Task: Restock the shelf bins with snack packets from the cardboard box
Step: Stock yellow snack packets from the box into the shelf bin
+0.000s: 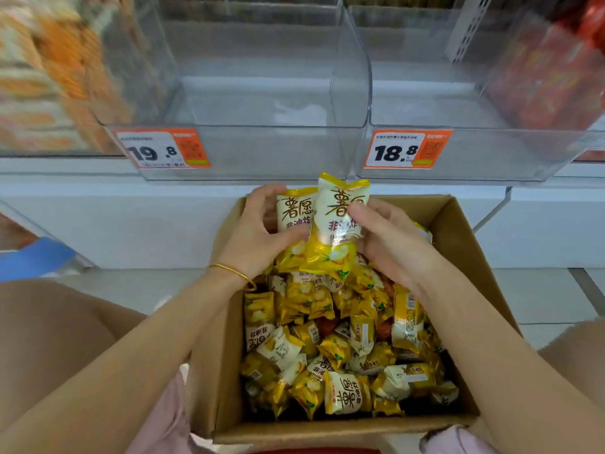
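By our reckoning we have barely begun: our left hand [258, 234] and right hand [393, 240] together clamp a bunch of yellow-and-white foil snack packets [340, 217] over the heaped brown cardboard box [458, 224] at six o'clock, while the two clear plastic shelf bins [262, 155] at twelve o'clock are bare.

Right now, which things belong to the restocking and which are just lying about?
Job: held yellow packets, left hand, right hand, cardboard box, loose packets, 19.8 bin, 18.8 bin.
Lying about: orange packets, red packets, blue object.

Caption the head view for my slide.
Restocking: left hand and right hand hold yellow snack packets over the cardboard box, below transparent shelf bins.
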A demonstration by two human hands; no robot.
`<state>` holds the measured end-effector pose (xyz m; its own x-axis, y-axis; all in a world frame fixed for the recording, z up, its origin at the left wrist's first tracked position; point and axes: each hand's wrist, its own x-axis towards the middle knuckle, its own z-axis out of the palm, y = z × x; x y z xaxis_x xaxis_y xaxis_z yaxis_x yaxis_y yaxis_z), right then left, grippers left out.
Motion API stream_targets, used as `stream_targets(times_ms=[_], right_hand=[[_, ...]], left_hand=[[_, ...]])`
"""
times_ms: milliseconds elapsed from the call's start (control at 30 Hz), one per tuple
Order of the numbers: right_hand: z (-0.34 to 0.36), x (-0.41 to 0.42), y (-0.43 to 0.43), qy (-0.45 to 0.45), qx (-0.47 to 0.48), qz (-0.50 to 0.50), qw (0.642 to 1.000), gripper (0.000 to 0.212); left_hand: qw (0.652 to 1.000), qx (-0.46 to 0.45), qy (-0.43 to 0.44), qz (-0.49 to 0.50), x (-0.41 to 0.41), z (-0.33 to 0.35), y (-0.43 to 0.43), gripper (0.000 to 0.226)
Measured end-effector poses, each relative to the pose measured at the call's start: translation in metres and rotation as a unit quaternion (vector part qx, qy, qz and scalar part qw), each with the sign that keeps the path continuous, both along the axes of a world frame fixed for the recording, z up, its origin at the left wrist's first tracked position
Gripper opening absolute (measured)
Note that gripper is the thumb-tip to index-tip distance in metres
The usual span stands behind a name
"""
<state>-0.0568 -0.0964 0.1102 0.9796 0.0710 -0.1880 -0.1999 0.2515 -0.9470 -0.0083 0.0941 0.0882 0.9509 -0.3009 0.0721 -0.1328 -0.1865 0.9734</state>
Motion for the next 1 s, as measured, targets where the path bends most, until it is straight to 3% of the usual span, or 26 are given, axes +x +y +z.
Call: stream_targets(times_ms=[200,333,400,467,567,667,833,1000], right_hand=[[0.071,0.042,0.038,-0.048,0.044,0.118,0.991,0.102],[0.118,0.09,0.066,-0.098,0.023,0.152,0.983,0.106],[0.136,0.117,0.079,-0.112,-0.003,0.153,0.982,0.098],[0.148,0.148,0.091,-0.109,-0.028,0.133,0.985,0.075],[0.145,0.2,0.102,-0.082,-0.072,0.082,0.991,0.032],[0.116,0.253,0.116,-0.062,-0.172,0.069,0.981,0.014],[0.065,0.314,0.155,-0.08,-0.259,0.087,0.958,0.014],[0.049,0.335,0.171,-0.113,-0.265,0.092,0.953,0.007]], left_hand=[[0.989,-0.06,-0.132,0.036,0.019,0.078,0.024,0.053],[0.97,-0.051,-0.228,0.062,0.057,0.128,0.04,0.047],[0.969,-0.055,-0.23,0.068,0.078,0.143,0.052,0.044],[0.967,-0.013,-0.236,0.094,0.104,0.145,0.069,0.045],[0.917,0.235,-0.29,0.141,0.145,0.123,0.099,0.043],[0.871,0.394,-0.272,0.109,0.156,0.096,0.109,0.052],[0.832,0.435,-0.315,0.137,0.162,0.083,0.111,0.054],[0.844,0.426,-0.293,0.144,0.159,0.08,0.111,0.054]])
